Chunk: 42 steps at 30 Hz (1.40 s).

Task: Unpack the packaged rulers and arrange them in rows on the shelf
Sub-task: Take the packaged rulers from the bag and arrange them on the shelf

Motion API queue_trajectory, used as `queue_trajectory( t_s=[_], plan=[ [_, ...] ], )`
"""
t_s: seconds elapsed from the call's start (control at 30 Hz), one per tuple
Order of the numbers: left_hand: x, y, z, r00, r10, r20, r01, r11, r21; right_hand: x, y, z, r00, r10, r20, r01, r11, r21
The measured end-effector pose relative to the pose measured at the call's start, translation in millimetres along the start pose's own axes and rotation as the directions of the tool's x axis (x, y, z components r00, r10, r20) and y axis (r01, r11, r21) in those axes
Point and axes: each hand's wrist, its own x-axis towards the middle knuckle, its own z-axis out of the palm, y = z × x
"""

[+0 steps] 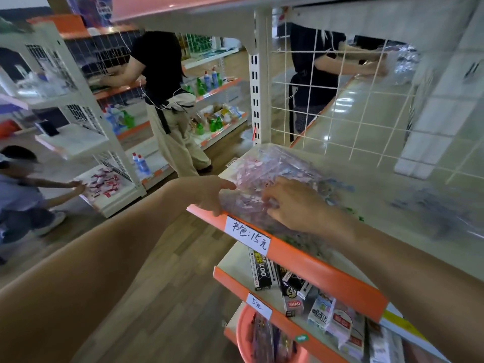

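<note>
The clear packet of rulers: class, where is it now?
In the head view, the clear packet lies at the left end of the shelf, behind the handwritten price label, held by the left hand and right hand.

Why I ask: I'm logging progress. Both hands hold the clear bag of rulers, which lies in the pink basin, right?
Not quite. In the head view the left hand and right hand do hold the clear bag of rulers, but it lies on the shelf with the orange edge, not in the pink basin lower down.
</note>
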Motion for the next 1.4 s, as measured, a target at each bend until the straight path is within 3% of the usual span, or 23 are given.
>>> queue_trajectory(
  t_s=[0.13, 0.53, 0.63, 0.73, 0.83, 0.9, 1.0, 1.13, 1.4],
  plan=[
    [0.4, 2.7, 1.6, 0.999, 0.052, -0.015, -0.050, 0.994, 0.097, -1.7, 1.2, -2.6, 1.000, -0.003, 0.028, 0.003, 1.000, 0.009],
    [-6.5, 0.3, 5.4, 0.987, 0.124, -0.103, -0.115, 0.989, 0.089, -8.7, 13.6, -11.0, 0.999, 0.028, 0.043, -0.032, 0.995, 0.092],
    [-8.0, 1.8, -2.7, 0.957, 0.148, -0.248, -0.154, 0.988, -0.005, -9.8, 23.9, -10.8, 0.999, 0.037, -0.036, -0.030, 0.984, 0.175],
    [-4.4, 4.5, -12.5, 0.876, 0.063, -0.479, -0.147, 0.979, -0.140, -11.1, 37.3, -14.6, 0.977, 0.181, -0.110, -0.131, 0.925, 0.355],
    [-3.9, 8.3, -17.9, 0.823, -0.096, -0.559, -0.211, 0.863, -0.459, -13.1, 51.9, -20.2, 0.953, 0.295, -0.063, -0.212, 0.803, 0.556],
    [-7.0, 13.3, -19.4, 0.821, -0.174, -0.544, -0.281, 0.707, -0.650, -17.8, 55.6, -24.6, 0.936, 0.352, 0.024, -0.275, 0.684, 0.675],
    [-11.8, 18.3, -20.0, 0.882, -0.217, -0.419, -0.296, 0.437, -0.849, -21.9, 58.3, -26.0, 0.916, 0.392, 0.081, -0.308, 0.563, 0.767],
    [-13.1, 26.8, -18.6, 0.958, -0.126, -0.259, -0.229, 0.213, -0.950, -25.1, 62.3, -27.3, 0.906, 0.421, 0.053, -0.295, 0.535, 0.792],
    [-10.8, 45.4, -21.2, 0.968, -0.076, -0.237, -0.225, 0.142, -0.964, -23.7, 62.3, -26.2, 0.899, 0.433, 0.070, -0.346, 0.603, 0.719]
  ],
)
